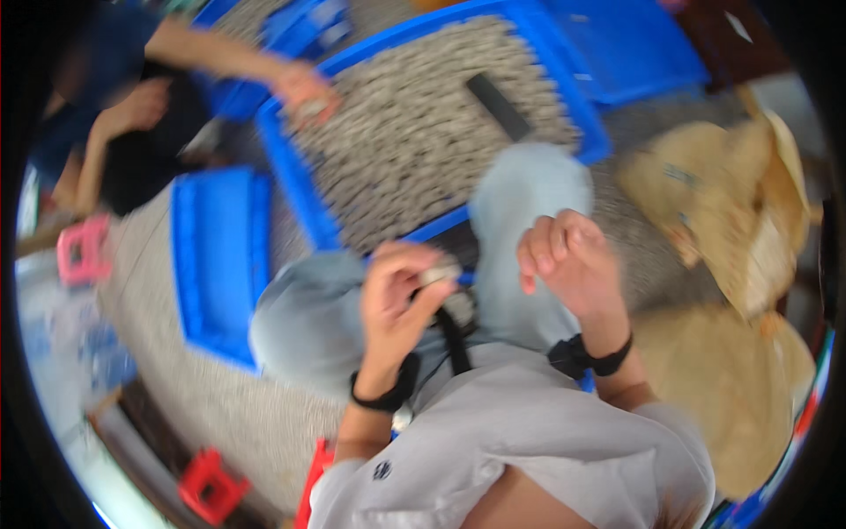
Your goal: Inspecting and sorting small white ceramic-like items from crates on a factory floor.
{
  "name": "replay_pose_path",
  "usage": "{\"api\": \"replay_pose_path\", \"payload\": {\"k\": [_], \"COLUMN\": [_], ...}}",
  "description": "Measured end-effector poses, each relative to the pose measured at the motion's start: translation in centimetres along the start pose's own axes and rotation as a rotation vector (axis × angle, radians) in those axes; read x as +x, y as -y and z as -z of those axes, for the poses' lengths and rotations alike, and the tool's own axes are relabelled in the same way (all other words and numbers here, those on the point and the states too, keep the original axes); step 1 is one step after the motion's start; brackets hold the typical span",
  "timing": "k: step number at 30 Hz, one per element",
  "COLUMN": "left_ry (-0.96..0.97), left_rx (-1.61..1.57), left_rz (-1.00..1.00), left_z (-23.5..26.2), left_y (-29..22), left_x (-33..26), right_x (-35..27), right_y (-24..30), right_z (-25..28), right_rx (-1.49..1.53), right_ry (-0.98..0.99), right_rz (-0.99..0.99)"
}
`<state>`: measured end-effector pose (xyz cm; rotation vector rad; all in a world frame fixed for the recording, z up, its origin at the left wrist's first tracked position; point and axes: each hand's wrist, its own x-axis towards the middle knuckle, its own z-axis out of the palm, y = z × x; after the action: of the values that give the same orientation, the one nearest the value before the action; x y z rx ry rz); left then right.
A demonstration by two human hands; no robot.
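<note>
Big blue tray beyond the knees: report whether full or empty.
The tray isn't empty: small greyish pieces cover it nearly edge to edge; depth can't be told.

A light grey shirt (564,441) bears a small dark emblem (382,470); pale blue trousers (308,313) show beyond the shirt, black wristbands (610,360) near it.

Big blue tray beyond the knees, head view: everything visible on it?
The tray is blue, roughly rectangular and plastic-looking, with a raised rim; it looks level. Small grey-beige pieces cover its inside, too blurred to identify. A dark flat bar lies on them toward the right. A co-worker's hand is at the far-left corner; contact is unclear. The wearer's right knee hides part of the near edge. Its underside is hidden.
</note>
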<state>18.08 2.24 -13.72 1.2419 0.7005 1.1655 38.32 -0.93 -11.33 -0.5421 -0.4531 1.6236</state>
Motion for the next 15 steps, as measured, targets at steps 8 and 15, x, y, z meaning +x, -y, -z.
{"api": "replay_pose_path", "payload": {"k": [8, 15], "left_ry": [0.009, -0.007], "left_rx": [0.076, 0.055], "left_rz": [0.029, 0.139], "left_z": [0.3, -0.7], "left_y": [-1.3, -1.4], "left_x": [-0.8, -0.8], "right_x": [-5.8, -6.7], "right_y": [11.2, 9.8], "right_z": [5.4, 5.6], "right_rx": [0.111, 0.007], "right_ry": [-0.584, -0.717], "right_rz": [0.838, 0.664]}}
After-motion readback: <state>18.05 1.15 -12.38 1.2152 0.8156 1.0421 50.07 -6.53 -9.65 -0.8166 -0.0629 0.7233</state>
